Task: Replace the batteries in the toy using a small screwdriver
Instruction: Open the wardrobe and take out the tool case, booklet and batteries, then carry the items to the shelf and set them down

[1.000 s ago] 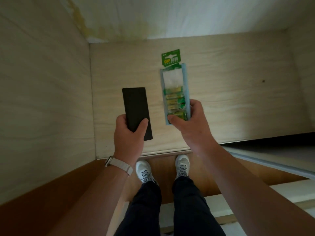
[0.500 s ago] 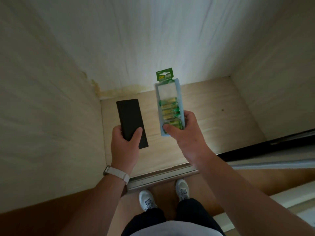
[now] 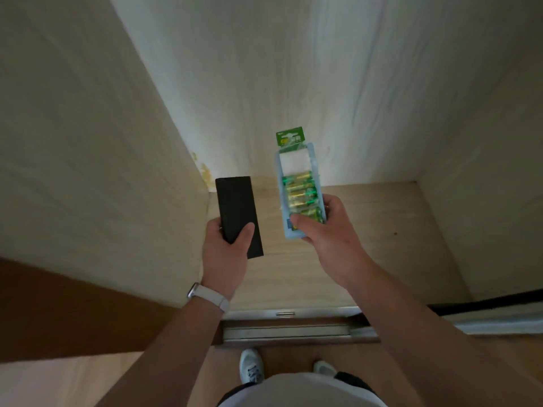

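Battery pack (image 3: 298, 183) juts above right hand (image 3: 326, 233) gripping it; left hand (image 3: 226, 257) grips black case (image 3: 236, 207).

Both arms are bare, the left arm (image 3: 176, 342) and the right arm (image 3: 411, 318). A pale strap (image 3: 210, 298) with a small silver piece goes round the wrist below the left hand (image 3: 224, 259). The shirt (image 3: 302, 390) is white. A bit of dark trousers (image 3: 354, 381) shows beside it. The left shoe (image 3: 249, 365) is white with dark laces. The right shoe (image 3: 324, 369) is white too.
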Motion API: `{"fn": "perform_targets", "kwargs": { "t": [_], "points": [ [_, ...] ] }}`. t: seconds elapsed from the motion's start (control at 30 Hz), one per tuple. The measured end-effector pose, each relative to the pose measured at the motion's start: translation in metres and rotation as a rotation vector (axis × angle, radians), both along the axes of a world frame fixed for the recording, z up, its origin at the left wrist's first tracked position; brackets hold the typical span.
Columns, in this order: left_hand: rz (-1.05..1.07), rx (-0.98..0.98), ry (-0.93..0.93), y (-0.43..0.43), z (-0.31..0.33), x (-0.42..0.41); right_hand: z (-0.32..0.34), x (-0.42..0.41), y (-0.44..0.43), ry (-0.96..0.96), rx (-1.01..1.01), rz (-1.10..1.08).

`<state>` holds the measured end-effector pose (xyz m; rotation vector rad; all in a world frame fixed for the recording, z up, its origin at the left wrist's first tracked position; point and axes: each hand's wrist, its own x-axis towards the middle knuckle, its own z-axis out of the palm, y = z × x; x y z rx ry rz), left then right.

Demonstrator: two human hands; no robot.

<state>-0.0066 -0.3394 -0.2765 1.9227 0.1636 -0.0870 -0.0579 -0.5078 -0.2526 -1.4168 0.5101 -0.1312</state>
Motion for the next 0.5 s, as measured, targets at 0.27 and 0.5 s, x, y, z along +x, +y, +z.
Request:
{"fn": "perform_targets", "kwargs": {
  "t": [0.27,0.5],
  "points": [
    [0.213,-0.012,-0.047,-0.026,0.038,-0.066,0.023,-0.025,-0.033,-0.062,0.050,0.229],
    [0.388,-0.074,-0.113,-0.011,0.063,-0.137,0.030,-0.048,-0.016,-0.102,0.121,0.499]
  ]
}}
